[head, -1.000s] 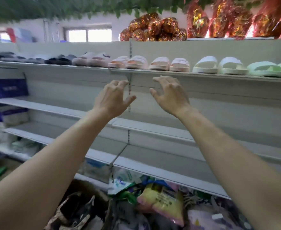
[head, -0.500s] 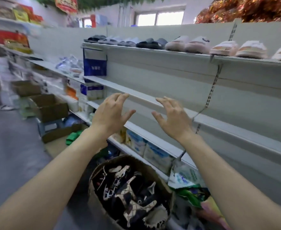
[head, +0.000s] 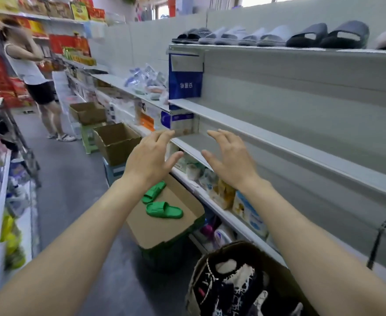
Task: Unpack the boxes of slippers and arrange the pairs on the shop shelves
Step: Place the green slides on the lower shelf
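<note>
I have turned from the filled top shelf [head: 278, 50] toward the aisle. My left hand [head: 149, 158] and right hand [head: 229, 159] are spread and empty, with the green slippers [head: 162, 207] below them on a closed box [head: 164, 224], next to unpack.

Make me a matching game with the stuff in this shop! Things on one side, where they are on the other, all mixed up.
Things:
1. green slippers
2. dark slippers
3. blue sign
4. left hand

Places:
A. on the top shelf
B. held in the air, holding nothing
C. on a cardboard box on the floor
D. hanging at the shelf's end, under the top shelf

Pairs: 1-C, 2-A, 3-D, 4-B
</note>
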A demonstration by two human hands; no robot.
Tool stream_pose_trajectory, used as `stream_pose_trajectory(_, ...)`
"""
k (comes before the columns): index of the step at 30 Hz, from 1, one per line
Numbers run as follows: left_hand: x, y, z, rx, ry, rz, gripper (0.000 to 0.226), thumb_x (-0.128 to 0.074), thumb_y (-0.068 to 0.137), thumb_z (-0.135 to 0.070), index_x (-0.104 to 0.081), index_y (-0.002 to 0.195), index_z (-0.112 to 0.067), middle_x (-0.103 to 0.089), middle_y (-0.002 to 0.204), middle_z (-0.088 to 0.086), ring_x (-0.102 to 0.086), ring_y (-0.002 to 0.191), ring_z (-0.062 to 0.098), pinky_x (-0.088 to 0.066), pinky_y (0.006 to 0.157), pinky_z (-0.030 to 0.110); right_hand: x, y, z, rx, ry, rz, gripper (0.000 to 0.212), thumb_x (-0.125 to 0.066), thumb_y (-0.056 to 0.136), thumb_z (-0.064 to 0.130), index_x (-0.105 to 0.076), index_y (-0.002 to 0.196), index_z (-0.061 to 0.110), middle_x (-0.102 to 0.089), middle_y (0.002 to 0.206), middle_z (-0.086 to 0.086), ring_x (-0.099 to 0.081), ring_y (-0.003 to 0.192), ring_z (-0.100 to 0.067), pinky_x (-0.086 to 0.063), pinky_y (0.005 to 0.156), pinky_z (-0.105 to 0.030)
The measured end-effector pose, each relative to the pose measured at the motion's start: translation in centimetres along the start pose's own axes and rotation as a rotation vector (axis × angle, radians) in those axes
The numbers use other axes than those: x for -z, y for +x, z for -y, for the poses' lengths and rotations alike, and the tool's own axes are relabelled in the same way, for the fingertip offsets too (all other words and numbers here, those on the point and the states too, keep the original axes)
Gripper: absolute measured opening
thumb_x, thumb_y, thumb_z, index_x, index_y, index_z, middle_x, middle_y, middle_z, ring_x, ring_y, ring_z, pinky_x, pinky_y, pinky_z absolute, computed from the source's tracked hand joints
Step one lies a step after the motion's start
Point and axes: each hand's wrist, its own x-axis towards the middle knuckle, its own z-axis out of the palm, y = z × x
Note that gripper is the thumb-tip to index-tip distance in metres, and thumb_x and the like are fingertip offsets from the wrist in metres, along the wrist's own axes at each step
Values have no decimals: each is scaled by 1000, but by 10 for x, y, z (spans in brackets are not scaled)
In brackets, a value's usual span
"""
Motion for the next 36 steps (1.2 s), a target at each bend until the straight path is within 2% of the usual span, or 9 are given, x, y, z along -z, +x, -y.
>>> stream_pose_trajectory(7,-31,60,142,35,-8,44,64,-60,94,-48,-43,147,-18,-50,145,7,-49,131,26,-45,107,42,-115,100,50,-22,0,65,59,-55,99,45,-40,152,24,-41,156,-5,-33,145,-21,-32,114,-36)
stream_pose_trajectory(15,-93,131,294,-13,-36,194,63,-58,94,-49,-45,146,-16,-53,142,9,-50,129,27,-45,105,42,-247,179,75,-209,0,154,58,-56,99,45,-42,150,21,-45,151,-3,-38,140,-21,-34,113,-37)
stream_pose_trajectory(22,-211,164,388,34,-107,430,63,-58,95,-50,-45,146,-16,-52,142,10,-48,131,28,-42,103,42,-370,198,38,-436,-7,334,59,-53,98,50,-43,149,22,-45,150,-4,-41,139,-24,-39,111,-41)
stream_pose_trajectory(27,-310,177,444,110,-125,620,63,-58,95,-48,-44,146,-15,-51,142,13,-48,130,31,-38,106,40,-469,209,-5,-613,116,486,56,-57,100,40,-43,149,17,-42,152,-8,-36,142,-26,-28,113,-31)
stream_pose_trajectory(32,-383,177,498,221,-172,844,67,-61,94,-50,-40,149,-17,-48,145,13,-46,132,31,-39,104,39,-567,207,-40,-827,156,694,54,-57,101,36,-47,145,7,-49,145,-18,-41,138,-31,-28,104,-28)
stream_pose_trajectory(36,-436,178,542,268,-198,917,71,-64,91,-50,-42,147,-11,-51,142,16,-47,131,32,-38,104,40,-633,208,-56,-956,177,806,57,-58,99,40,-47,146,8,-51,145,-19,-47,134,-32,-35,105,-31)
